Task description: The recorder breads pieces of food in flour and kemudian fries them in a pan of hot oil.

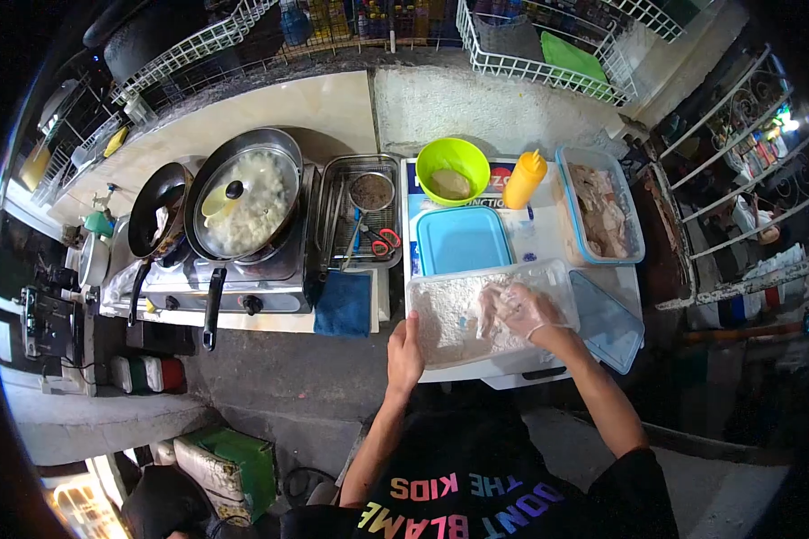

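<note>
A clear plastic container of white flour (445, 316) rests at the near edge of the white table. My left hand (405, 354) grips its left wall, thumb over the rim. My right hand (529, 311), in a clear plastic glove, is in the flour, holding a flour-coated piece of meat (489, 310). Behind the container lies a light blue lid (464, 239). A lime-green bowl (452, 155) with pale batter-like contents and a yellow squeeze bottle (524, 180) stand farther back. At the right, a blue-rimmed container (640, 239) holds raw-looking meat pieces (596, 209).
Left, a gas stove (290, 290) bears a glass-lidded pan (243, 202) and a dark frying pan (150, 222). Between stove and table, a wire-lined tray (327, 236) holds a strainer (371, 191) and red-handled scissors (383, 242). A bluish lid (610, 327) lies beside my right forearm.
</note>
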The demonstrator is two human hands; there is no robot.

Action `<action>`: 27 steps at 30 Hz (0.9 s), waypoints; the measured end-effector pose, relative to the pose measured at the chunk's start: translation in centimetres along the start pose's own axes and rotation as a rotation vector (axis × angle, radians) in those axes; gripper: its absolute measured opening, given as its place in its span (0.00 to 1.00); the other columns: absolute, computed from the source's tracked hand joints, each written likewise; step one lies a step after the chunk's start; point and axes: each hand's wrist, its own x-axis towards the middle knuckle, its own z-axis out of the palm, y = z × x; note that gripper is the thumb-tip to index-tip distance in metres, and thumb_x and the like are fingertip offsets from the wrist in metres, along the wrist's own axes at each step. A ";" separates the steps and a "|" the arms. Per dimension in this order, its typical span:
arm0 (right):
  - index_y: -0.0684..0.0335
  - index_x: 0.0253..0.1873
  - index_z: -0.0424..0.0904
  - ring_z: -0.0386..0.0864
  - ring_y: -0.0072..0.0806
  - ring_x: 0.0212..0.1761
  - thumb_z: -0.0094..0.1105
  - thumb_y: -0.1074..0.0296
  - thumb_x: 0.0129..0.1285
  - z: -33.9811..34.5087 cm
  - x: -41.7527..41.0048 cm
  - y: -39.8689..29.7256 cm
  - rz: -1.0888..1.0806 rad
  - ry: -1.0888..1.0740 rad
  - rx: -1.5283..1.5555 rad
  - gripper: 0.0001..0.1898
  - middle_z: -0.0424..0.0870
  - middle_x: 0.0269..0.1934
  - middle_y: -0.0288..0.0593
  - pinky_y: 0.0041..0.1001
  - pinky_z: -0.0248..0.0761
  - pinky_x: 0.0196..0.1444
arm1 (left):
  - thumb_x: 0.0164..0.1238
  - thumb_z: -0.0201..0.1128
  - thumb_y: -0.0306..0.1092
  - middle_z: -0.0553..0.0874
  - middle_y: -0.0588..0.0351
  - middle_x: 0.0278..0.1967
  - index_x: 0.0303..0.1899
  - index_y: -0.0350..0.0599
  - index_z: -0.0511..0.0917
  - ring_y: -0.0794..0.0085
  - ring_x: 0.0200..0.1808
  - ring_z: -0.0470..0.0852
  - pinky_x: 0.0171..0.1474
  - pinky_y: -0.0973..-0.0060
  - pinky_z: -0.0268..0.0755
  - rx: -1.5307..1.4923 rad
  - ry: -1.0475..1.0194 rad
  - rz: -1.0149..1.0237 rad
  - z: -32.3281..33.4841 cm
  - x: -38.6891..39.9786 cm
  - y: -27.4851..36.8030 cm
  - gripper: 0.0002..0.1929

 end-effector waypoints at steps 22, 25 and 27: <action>0.58 0.27 0.76 0.75 0.31 0.39 0.56 0.69 0.48 2.2 3.1 1.5 -1.217 0.140 -0.728 0.01 0.74 0.30 0.35 0.33 0.70 0.44 | 0.68 0.42 0.55 0.79 0.44 0.29 0.38 0.28 0.75 0.67 0.34 0.75 0.42 0.71 0.66 -0.038 0.007 0.036 0.0 -0.1 0.3 0.31; 0.57 0.27 0.77 0.76 0.30 0.35 0.58 0.71 0.47 -0.2 3.0 0.6 -1.223 0.131 -0.566 0.01 0.77 0.30 0.36 0.31 0.72 0.40 | 0.68 0.42 0.55 0.80 0.44 0.31 0.39 0.27 0.75 0.67 0.35 0.75 0.43 0.72 0.66 -0.059 0.032 0.039 -0.2 0.0 0.0 0.31; 0.58 0.31 0.79 0.77 0.32 0.33 0.62 0.70 0.45 -2.1 2.7 0.4 -1.191 0.154 -0.387 0.06 0.81 0.32 0.40 0.30 0.73 0.40 | 0.68 0.42 0.55 0.80 0.44 0.32 0.40 0.27 0.75 0.67 0.35 0.75 0.44 0.72 0.65 -0.068 0.034 0.037 -0.5 -0.1 0.2 0.31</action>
